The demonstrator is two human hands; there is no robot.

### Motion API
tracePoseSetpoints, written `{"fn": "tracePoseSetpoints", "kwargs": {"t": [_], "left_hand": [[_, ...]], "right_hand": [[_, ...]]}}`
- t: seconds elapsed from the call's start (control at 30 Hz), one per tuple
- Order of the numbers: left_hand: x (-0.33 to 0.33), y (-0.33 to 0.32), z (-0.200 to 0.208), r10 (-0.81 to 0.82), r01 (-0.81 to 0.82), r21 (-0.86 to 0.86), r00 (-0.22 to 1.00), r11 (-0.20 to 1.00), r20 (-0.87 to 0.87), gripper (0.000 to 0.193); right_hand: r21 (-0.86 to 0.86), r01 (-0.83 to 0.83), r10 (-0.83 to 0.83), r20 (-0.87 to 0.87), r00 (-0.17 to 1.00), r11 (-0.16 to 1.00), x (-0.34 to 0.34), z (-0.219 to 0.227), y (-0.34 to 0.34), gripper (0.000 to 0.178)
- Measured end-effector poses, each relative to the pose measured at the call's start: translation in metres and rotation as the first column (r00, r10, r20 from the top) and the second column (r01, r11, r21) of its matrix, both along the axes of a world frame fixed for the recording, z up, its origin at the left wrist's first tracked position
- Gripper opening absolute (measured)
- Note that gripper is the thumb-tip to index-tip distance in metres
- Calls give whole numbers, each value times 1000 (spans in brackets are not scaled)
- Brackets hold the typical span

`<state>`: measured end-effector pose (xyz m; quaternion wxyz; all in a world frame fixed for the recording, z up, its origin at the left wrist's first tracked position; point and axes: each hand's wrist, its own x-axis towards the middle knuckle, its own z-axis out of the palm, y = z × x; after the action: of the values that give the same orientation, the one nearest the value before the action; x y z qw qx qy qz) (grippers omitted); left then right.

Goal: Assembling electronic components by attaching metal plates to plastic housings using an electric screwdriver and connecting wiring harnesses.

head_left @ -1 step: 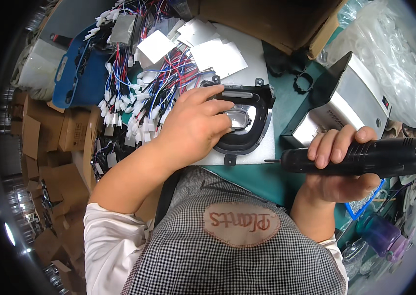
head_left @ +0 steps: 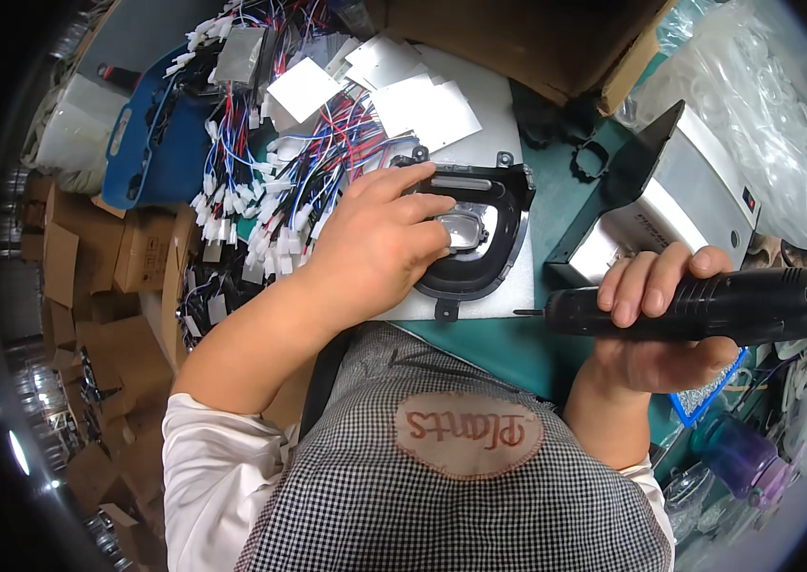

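Note:
A black plastic housing (head_left: 506, 262) with a rounded lower edge and mounting tabs lies on a white foam sheet (head_left: 508, 304). A clear, roughly oval lens (head_left: 464, 230) sits in its middle. My left hand (head_left: 380, 238) grips the housing's left side, fingers curved over it and tips near the lens; the thumb is hidden. To the right, my right hand (head_left: 642, 286) is closed around a black electric screwdriver (head_left: 766, 303). The screwdriver lies nearly level, its thin bit pointing left, just beyond the housing's lower right edge and apart from it.
Bundled wires with white connectors (head_left: 280, 205) and white square plates (head_left: 427, 110) crowd the left and far side. A blue basket (head_left: 122, 157) stands farther left. A silver metal box (head_left: 699, 181), clear plastic bags (head_left: 756, 114) and a purple bottle (head_left: 751, 462) are at right.

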<state>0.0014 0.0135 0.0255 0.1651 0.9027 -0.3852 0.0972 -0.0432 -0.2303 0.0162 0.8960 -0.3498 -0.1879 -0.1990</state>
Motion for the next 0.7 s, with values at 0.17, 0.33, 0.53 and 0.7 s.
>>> {"fn": "tracePoseSetpoints", "kwargs": {"t": [0.17,0.33,0.53,0.7], "left_hand": [[2,2,6,-5,8,35,996,999,-88,13],[19,13,27,9,-11,-25,997,1000,-75,25],[93,31,33,107,-138,253,985,958,135,43],[134,30,6,-114,-21,508,966,861,234,51]], "right_hand": [[5,0,0,-9,1000,1000,-2,1,0,70],[-14,41,-41,-33,999,999,-3,1,1,67],[-7,37,-37,-37,999,999,-3,3,3,63],[4,15,-14,-40,999,1000,-1,2,2,59]]}}
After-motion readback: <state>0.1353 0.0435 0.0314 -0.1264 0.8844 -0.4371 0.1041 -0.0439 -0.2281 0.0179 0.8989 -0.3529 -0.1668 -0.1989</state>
